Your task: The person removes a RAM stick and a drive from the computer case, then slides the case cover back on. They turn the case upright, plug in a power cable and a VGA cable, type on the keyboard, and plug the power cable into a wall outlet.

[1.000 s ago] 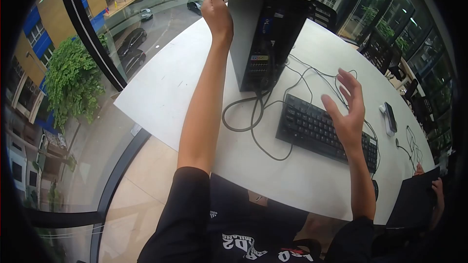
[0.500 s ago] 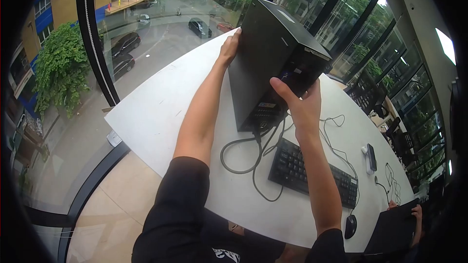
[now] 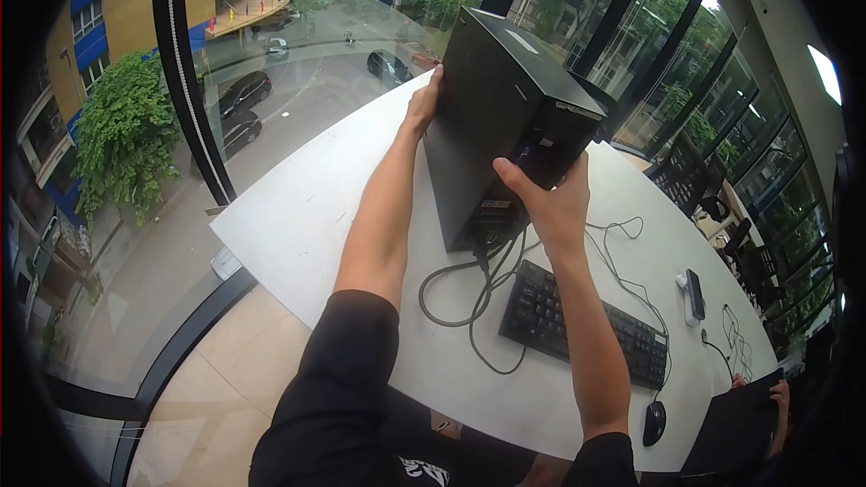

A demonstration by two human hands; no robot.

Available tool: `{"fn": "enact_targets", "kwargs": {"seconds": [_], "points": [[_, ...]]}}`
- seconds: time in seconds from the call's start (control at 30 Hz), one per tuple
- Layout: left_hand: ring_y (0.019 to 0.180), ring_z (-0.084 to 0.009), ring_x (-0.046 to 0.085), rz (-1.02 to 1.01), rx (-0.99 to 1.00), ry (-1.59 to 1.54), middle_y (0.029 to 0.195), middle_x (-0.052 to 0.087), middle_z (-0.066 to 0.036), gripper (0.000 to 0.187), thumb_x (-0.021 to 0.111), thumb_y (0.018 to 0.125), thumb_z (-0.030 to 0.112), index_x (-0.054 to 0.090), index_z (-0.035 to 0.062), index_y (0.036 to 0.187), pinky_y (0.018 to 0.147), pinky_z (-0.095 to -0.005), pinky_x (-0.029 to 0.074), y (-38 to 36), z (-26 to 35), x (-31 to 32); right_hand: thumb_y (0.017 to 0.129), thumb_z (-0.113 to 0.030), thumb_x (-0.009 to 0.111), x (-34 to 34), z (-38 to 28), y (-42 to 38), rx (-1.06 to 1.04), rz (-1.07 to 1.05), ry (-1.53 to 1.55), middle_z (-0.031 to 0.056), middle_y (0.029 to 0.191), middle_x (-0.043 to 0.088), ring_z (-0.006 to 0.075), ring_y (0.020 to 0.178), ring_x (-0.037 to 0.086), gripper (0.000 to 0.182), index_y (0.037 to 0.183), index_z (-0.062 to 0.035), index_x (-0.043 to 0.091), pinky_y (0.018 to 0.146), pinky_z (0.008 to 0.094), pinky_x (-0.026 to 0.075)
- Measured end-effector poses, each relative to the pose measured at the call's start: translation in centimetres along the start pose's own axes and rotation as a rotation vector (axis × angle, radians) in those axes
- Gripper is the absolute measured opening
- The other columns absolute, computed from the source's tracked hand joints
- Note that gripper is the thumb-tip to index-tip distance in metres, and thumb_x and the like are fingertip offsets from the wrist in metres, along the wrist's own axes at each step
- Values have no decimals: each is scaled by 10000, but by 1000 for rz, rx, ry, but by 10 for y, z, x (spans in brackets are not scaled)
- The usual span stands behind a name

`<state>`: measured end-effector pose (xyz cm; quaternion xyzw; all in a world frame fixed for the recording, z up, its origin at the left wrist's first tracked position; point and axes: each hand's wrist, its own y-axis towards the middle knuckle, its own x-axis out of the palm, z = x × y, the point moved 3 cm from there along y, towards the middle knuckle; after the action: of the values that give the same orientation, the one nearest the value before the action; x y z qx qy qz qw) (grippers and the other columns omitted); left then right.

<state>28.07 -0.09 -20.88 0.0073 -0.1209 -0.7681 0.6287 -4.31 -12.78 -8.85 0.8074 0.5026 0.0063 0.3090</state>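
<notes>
A black computer tower (image 3: pixel 478 113) stands on the white desk, its back panel with ports and plugged-in cables turned toward me. My left hand (image 3: pixel 425 105) presses against the tower's far left edge, its fingertips partly hidden. With the thumb across the back panel, my right hand (image 3: pixel 561 212) grips the tower's right rear side; the other fingers are mostly out of sight behind it. Below the tower, dark cables (image 3: pixel 442 317) loop over the desk. Under my right forearm lies a black keyboard (image 3: pixel 639 345), and a black mouse (image 3: pixel 654 422) sits beyond its right end.
The white desk (image 3: pixel 298 239) has a curved edge beside tall windows. On its right side are a small black-and-white device (image 3: pixel 693 298) and a thin tangled cable (image 3: pixel 738 343). Another person's hand (image 3: pixel 779 392) holds a dark panel (image 3: pixel 731 424) at lower right.
The tower's top has shifted slightly left and down in view, with both my hands still on it. The whole scene has drifted a little right and down.
</notes>
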Motion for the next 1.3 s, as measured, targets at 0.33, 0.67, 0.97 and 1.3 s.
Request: {"fn": "enact_targets", "kwargs": {"seconds": [0.33, 0.67, 0.97, 1.3], "points": [[1282, -364, 583, 226, 86, 186, 1314, 651, -284, 1021, 336, 953, 832, 636, -64, 1340, 1075, -377, 398, -34, 10, -51, 737, -278, 938, -16, 17, 6, -67, -146, 113, 95, 1167, 641, 207, 1069, 626, 722, 1282, -9, 548, 954, 343, 508], [971, -332, 614, 423, 97, 299, 981, 677, -216, 957, 306, 996, 791, 680, -90, 994, 902, -423, 451, -122, 52, -78, 694, -257, 955, -37, 43, 25, -31, -350, 249, 108, 1202, 602, 233, 1095, 624, 890, 1413, -14, 488, 968, 370, 533], [1001, -243, 568, 431, 43, 196, 1060, 643, -133, 904, 346, 1015, 748, 643, -84, 1209, 925, -371, 434, -192, 70, -95, 726, -166, 869, -50, 52, 25, 106, -488, 433, 49, 1103, 619, 143, 1008, 621, 853, 1471, -18, 480, 900, 313, 543], [1395, -254, 496, 342, -26, -41, 1511, 546, -129, 759, 422, 1043, 555, 470, -48, 1502, 1183, -357, 315, -244, 97, -88, 743, -463, 835, -67, 55, 22, 45, -455, 90, 244, 1401, 587, 330, 1358, 542, 1011, 1519, 57, 448, 1202, 409, 356]]}}
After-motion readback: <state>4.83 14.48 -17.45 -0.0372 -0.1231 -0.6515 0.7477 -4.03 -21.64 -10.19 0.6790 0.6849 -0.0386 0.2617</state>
